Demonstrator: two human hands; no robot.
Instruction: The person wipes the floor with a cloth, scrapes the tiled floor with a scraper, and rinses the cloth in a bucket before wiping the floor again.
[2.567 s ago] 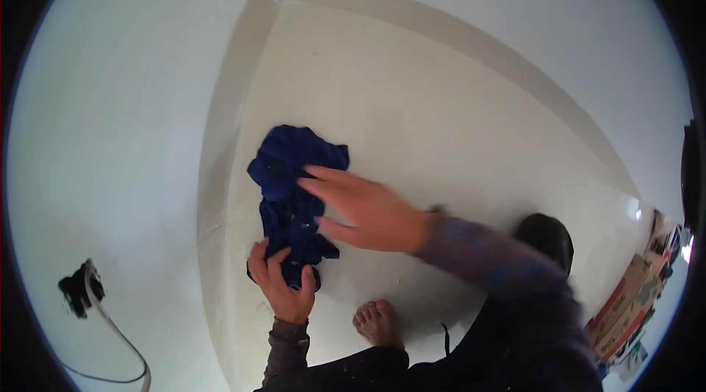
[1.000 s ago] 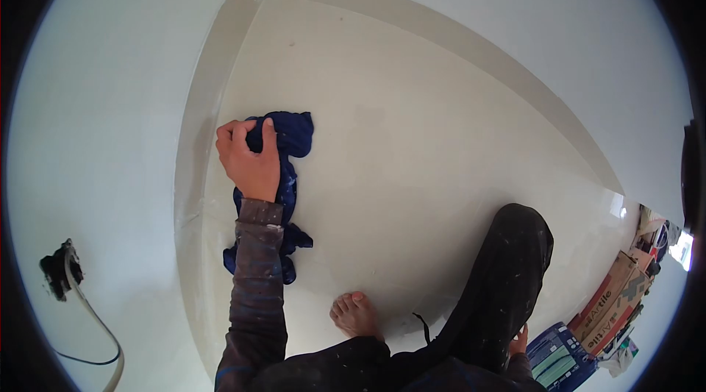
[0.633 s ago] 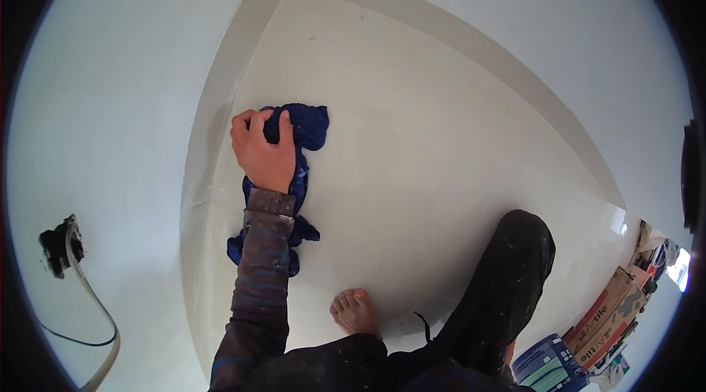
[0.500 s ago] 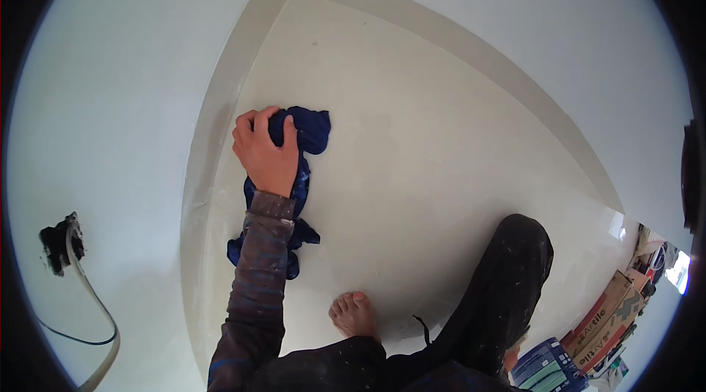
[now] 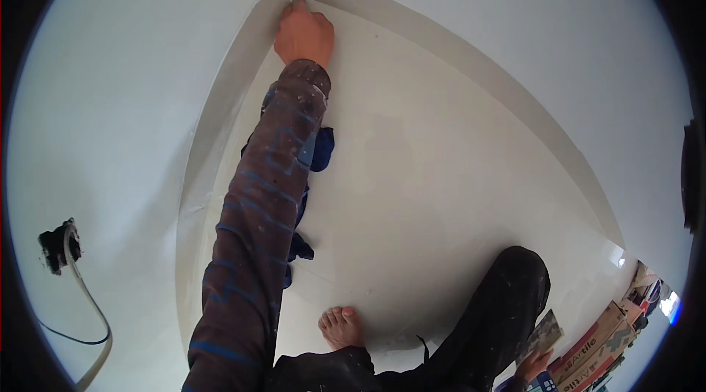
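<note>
My left hand (image 5: 303, 37) reaches into the far corner of the floor, at the foot of the skirting. Its fingers are curled in, and what they hold, if anything, is hidden. Under and beside the left forearm a crumpled dark blue cloth (image 5: 322, 151) lies on the floor, largely covered by the sleeve. At the lower right, beyond my knee, my right hand (image 5: 535, 367) grips a flat, greyish-brown rectangular piece (image 5: 544, 335), tilted upward.
Beige skirting (image 5: 471, 50) runs along both walls. A cable (image 5: 90, 296) comes out of a dark hole in the left wall. Cardboard boxes (image 5: 599, 348) and a blue container (image 5: 543, 383) stand at the lower right. My bare foot (image 5: 341, 327) is on the floor.
My left hand has let go of the blue cloth and moved forward to the corner. My right hand has come into fuller view with the flat piece in it.
</note>
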